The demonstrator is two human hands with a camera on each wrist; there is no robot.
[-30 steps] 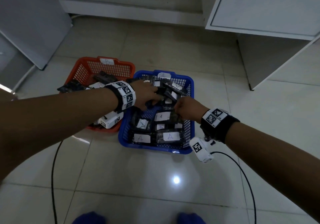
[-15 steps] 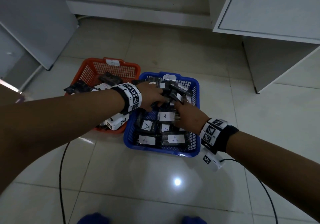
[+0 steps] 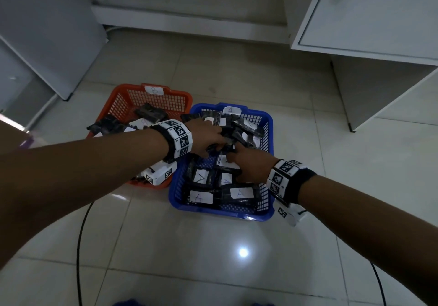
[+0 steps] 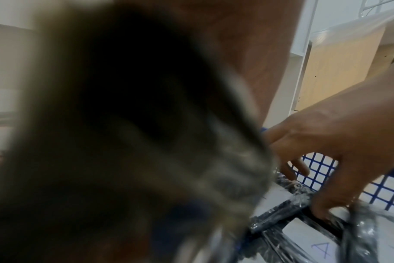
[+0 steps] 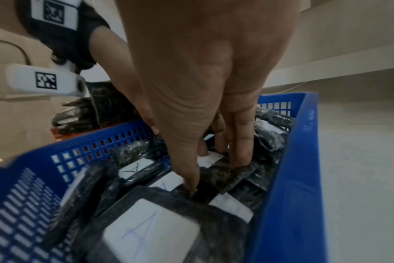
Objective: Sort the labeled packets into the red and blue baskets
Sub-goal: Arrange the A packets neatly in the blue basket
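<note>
The blue basket [image 3: 222, 211], tagged A, holds several dark packets with white A labels [image 3: 200, 196]. To its left, the red basket [image 3: 113, 97], tagged B, holds a few dark packets [image 3: 149, 113]. My left hand [image 3: 208, 137] reaches over the back of the blue basket and its fingers curl round a dark packet [image 4: 146, 142], which fills the left wrist view as a blur. My right hand [image 3: 248, 163] is down in the middle of the blue basket. Its thumb [image 5: 189, 181] and fingers [image 5: 241, 151] pinch a dark packet [image 5: 227, 174] lying among the others.
Both baskets stand side by side on a glossy tiled floor [image 3: 213, 270]. A white cabinet [image 3: 379, 21] overhangs at the back right, and a white panel [image 3: 47, 33] leans at the left. Black cables [image 3: 80, 246] trail across the floor from both wrists.
Both hands stay over the blue basket. The left hand has closed round a packet at the back, and the right hand has pushed lower among the packets.
</note>
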